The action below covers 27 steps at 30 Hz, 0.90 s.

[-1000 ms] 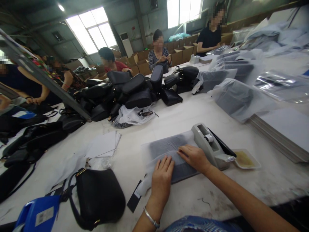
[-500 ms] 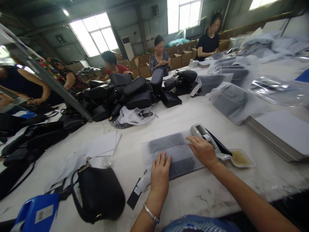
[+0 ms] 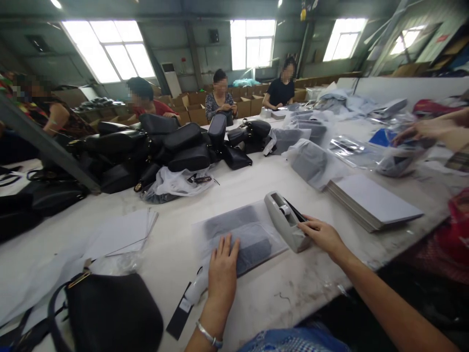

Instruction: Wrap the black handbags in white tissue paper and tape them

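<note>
A flat package (image 3: 234, 220) in frosted plastic, with something dark inside, lies on the table before me. My left hand (image 3: 223, 264) rests flat on it, fingers stretched out. Beside its lower left corner are a black tag (image 3: 178, 315) with a white label and a small white wrapped piece (image 3: 198, 288). A grey tape dispenser (image 3: 291, 234) stands against the package's right side, with a roll in it. At the dispenser's front end, my right hand (image 3: 322, 237) has its fingers pinched together; what they hold is hidden.
A black handbag (image 3: 113, 313) stands at lower left, near white sheets (image 3: 120, 232). Black bags (image 3: 186, 154) are heaped across the back. Grey-white boards (image 3: 377, 200) are stacked at right, before plastic-wrapped bags (image 3: 309, 161). Co-workers sit beyond; another person's hands (image 3: 421, 129) reach in from the right.
My right hand has left the package's right edge and moved to the front end of the tape dispenser. My left hand stays on the package. The view has turned right.
</note>
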Motion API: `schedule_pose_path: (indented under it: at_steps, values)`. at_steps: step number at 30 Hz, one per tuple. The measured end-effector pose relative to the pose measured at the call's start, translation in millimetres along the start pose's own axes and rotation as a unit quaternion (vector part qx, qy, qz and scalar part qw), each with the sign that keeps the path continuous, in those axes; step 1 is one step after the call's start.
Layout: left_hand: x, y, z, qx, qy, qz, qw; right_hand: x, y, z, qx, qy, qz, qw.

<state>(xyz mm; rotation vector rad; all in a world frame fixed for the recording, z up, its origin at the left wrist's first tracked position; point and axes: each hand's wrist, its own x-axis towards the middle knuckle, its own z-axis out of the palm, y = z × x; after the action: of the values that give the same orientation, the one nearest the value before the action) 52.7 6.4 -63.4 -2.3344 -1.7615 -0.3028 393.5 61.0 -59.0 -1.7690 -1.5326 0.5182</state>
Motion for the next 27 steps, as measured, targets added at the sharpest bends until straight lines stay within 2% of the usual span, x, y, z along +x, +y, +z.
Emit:
schedule_pose_path:
  at_steps: [2,5,11,13,15,17,19,22,25,27]
  values:
    - [-0.1,-1.2,2.6,0.002,0.007,0.003,1.000,-1.4,-5.2,1.6,0.079,0.005,0.030,0.996]
    - [-0.6,-3.1,6.9,0.002,0.021,0.009,1.000,-8.7,-17.3,1.6,0.177,0.047,0.051,0.982]
    - [-2.0,-3.4,8.0,0.003,0.036,0.013,0.999,-46.3,-40.3,-11.9,0.279,0.153,0.029,0.947]
    - [-2.7,-3.3,7.1,0.003,0.039,0.014,0.999,-60.1,-40.1,-17.5,0.334,0.132,0.060,0.931]
    - [-3.4,-3.5,7.3,0.002,0.043,0.017,0.999,-72.0,-34.1,-19.9,0.398,0.076,0.121,0.906]
    - [-4.0,-4.1,8.5,0.003,0.049,0.019,0.999,-80.8,-23.3,-17.2,0.444,0.034,0.185,0.876]
    - [-4.3,-4.5,9.9,0.004,0.055,0.021,0.998,-84.9,-10.7,-9.9,0.458,0.025,0.220,0.861]
    - [-4.1,-4.5,10.4,0.007,0.052,0.022,0.998,-80.6,6.9,4.4,0.437,0.048,0.205,0.875]
    - [-3.4,-4.3,9.3,0.015,0.048,0.025,0.998,-70.3,22.5,12.0,0.345,0.074,0.154,0.923]
    - [-3.2,-4.4,8.6,0.018,0.049,0.027,0.998,-66.5,32.6,8.9,0.248,0.065,0.117,0.959]
